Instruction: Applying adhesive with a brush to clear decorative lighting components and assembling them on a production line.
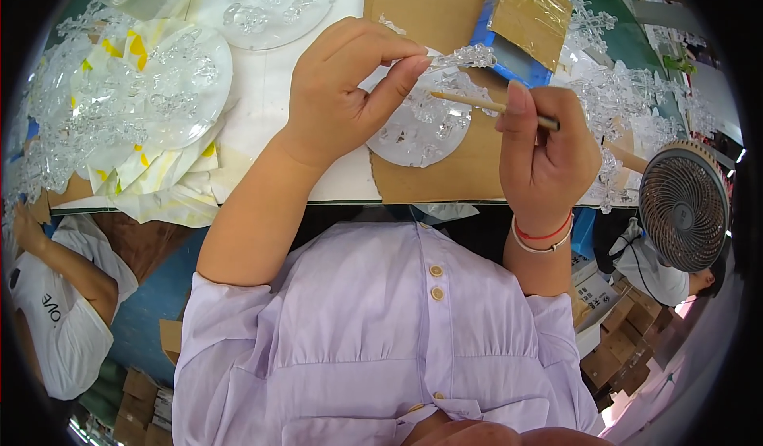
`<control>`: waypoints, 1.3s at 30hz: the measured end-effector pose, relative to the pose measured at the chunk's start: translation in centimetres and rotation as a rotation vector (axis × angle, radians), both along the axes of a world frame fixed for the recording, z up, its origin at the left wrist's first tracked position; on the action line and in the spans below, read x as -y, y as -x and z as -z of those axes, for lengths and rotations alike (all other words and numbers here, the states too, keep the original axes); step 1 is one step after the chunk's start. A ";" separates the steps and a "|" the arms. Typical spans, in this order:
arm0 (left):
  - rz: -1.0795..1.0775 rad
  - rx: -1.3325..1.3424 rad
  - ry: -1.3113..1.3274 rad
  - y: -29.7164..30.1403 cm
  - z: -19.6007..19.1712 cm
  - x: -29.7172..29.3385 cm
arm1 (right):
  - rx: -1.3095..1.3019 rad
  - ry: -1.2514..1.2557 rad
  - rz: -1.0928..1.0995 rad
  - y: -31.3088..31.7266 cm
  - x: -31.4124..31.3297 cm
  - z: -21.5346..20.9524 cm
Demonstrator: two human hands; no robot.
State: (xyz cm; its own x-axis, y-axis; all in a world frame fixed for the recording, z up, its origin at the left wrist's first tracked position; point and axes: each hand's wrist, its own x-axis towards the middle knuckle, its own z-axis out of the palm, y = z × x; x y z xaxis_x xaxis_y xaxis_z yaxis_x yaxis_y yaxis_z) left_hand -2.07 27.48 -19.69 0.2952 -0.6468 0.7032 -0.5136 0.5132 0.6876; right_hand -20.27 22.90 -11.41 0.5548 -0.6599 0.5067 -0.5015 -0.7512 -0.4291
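Between thumb and forefinger, my left hand [342, 88] pinches one end of a small transparent plastic piece [473, 57] with a knobbly, faceted shape. My right hand [548, 144] grips a thin wooden stick [469, 101]; its pale tapered tip points left, just below the plastic piece, and appears apart from it. The stick's dark end shows by my fingers. Beneath both hands lies a round white plate [425, 148] carrying several similar transparent pieces, partly covered by my left hand.
Brown cardboard [485, 180] lies under the plate. A blue tray [520, 69] with cardboard on it stands behind. Piles of transparent pieces [95, 112] and another round plate [306, 17] are at left. A fan [683, 204] stands at right. Other people sit on both sides.
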 end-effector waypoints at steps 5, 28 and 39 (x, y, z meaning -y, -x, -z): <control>0.007 -0.005 -0.015 0.1 -0.3 -0.1 | 0.061 0.067 -0.177 1.2 0.3 1.1; -0.059 0.145 0.003 0.1 -0.2 0.0 | 0.165 -0.054 -0.106 3.4 -0.8 1.6; -0.046 0.094 -0.008 0.1 0.1 -0.2 | 0.073 0.120 -0.310 4.9 -1.2 3.3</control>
